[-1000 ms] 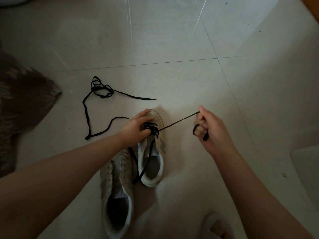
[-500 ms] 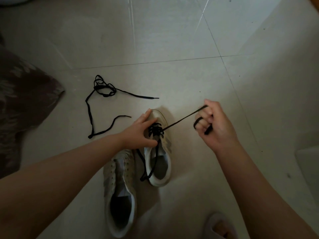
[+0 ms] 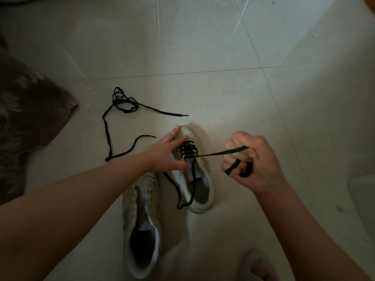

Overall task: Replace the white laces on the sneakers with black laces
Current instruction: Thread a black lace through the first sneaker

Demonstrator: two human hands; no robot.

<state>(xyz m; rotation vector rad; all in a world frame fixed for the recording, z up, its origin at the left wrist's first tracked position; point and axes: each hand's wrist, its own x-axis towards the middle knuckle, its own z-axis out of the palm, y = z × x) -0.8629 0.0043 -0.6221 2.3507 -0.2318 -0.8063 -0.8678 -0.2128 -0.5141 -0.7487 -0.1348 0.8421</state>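
At frame centre, the partly laced sneaker is pressed down by the left hand, fingers spread. The black lace is clenched taut in the right hand. Overpulling could leave uneven ends or shift the sneaker.

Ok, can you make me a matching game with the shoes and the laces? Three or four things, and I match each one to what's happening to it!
Things:
1. spare black lace
2. nearer sneaker
3. farther sneaker
4. right hand

States:
A. pulling a black lace taut
B. partly laced in black
C. lying loose on the floor
D. has no lace

Pairs: 1-C, 2-D, 3-B, 4-A
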